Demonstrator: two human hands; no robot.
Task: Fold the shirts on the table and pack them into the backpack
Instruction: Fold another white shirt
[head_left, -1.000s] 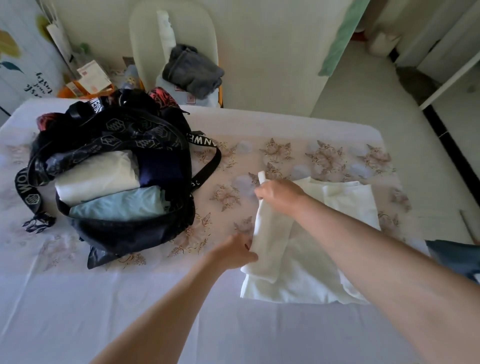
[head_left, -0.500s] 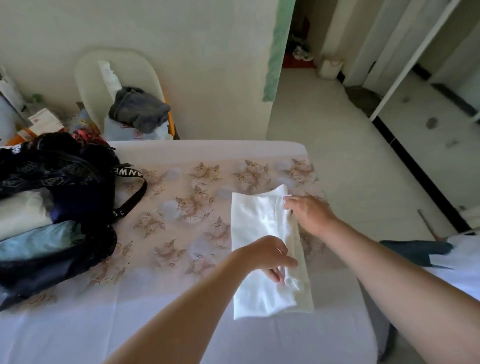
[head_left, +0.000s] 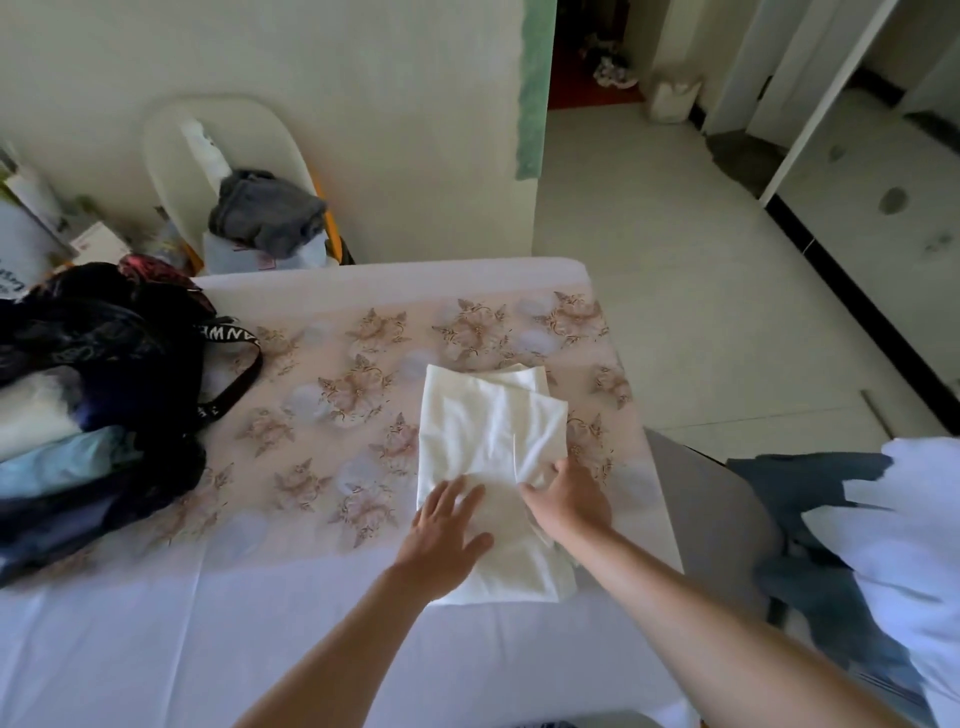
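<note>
Five straight, spread fingers (head_left: 457, 493) of the left hand (head_left: 447, 525) press flat on the near half of a folded white cloth shirt (head_left: 488, 426). Just beside it, the right hand (head_left: 569, 506) bends its fingers and thumb to pinch a fold at the shirt's right edge. The shirt lies at centre frame on a table (head_left: 156, 649) covered by a pale floral-printed tablecloth (head_left: 363, 374). An open black fabric backpack (head_left: 104, 332) sits at the frame's left edge, well apart, with pale folded clothes (head_left: 47, 457) showing inside.

Matt white cloth shirt (head_left: 488, 431), printed tablecloth (head_left: 363, 374)
</note>
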